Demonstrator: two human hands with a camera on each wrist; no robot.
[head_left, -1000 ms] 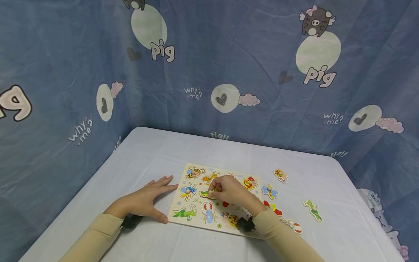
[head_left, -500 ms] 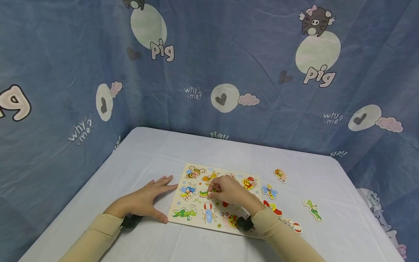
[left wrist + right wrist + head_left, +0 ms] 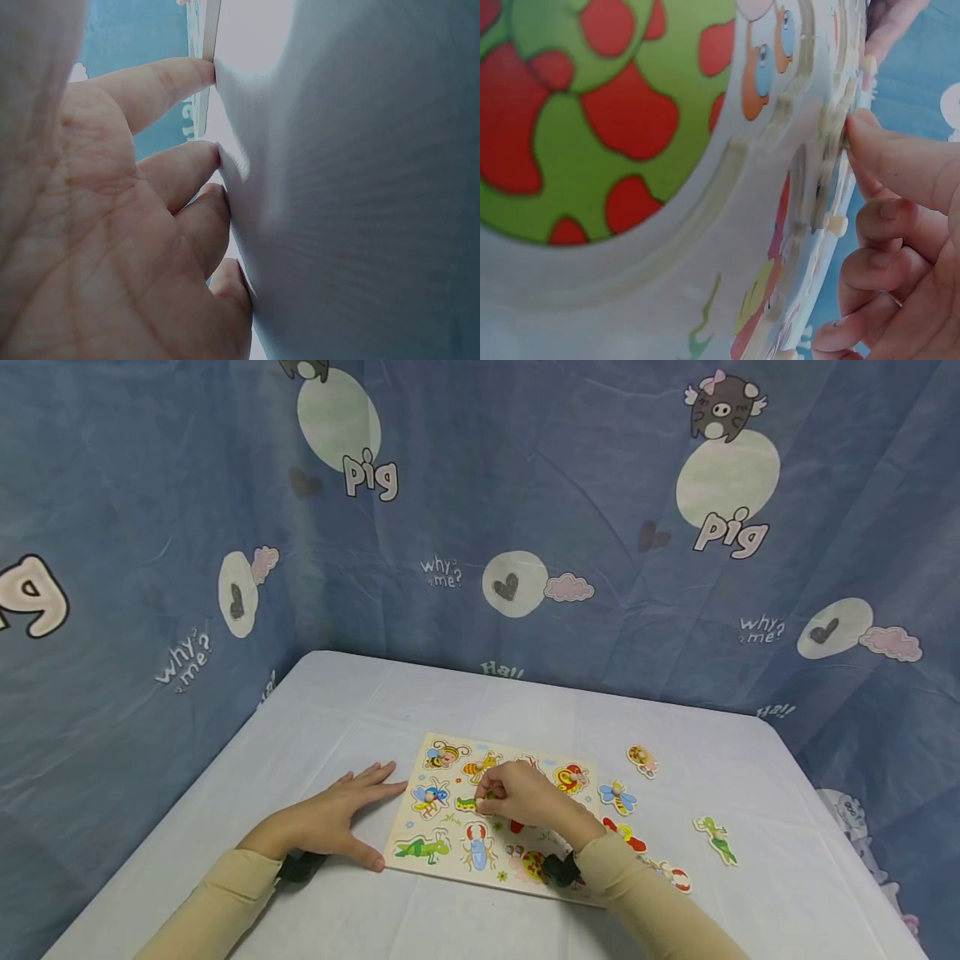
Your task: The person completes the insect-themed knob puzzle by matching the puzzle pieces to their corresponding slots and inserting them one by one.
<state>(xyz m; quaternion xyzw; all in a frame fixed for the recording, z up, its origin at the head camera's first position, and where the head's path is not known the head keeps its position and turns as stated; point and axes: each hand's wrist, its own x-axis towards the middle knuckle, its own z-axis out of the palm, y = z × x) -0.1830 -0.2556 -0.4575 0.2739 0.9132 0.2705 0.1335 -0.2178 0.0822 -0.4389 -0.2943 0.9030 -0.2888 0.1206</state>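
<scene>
A wooden insect peg puzzle board (image 3: 455,870) lies on the white-covered table. My right hand (image 3: 528,795) pinches a green caterpillar puzzle piece (image 3: 466,805) between thumb and index finger, low over the middle row; the hand hides most of the piece. In the right wrist view, the thumb (image 3: 900,161) presses close to the board's surface and the other fingers curl inward. My left hand (image 3: 330,818) rests spread on the table at the board's left side. Its thumb reaches the lower left corner, and its index fingertip touches the board's edge (image 3: 211,34) in the left wrist view.
Right of the board lie loose pieces: a spotted red-and-green one (image 3: 642,762), a blue-winged bee (image 3: 618,798), a red-winged one (image 3: 626,835), a green insect (image 3: 717,842) and one partly behind the right sleeve (image 3: 680,882). A blue printed curtain (image 3: 450,643) stands behind the table.
My right hand has shifted very slightly left with the caterpillar piece. My left hand and the loose pieces have stayed in place.
</scene>
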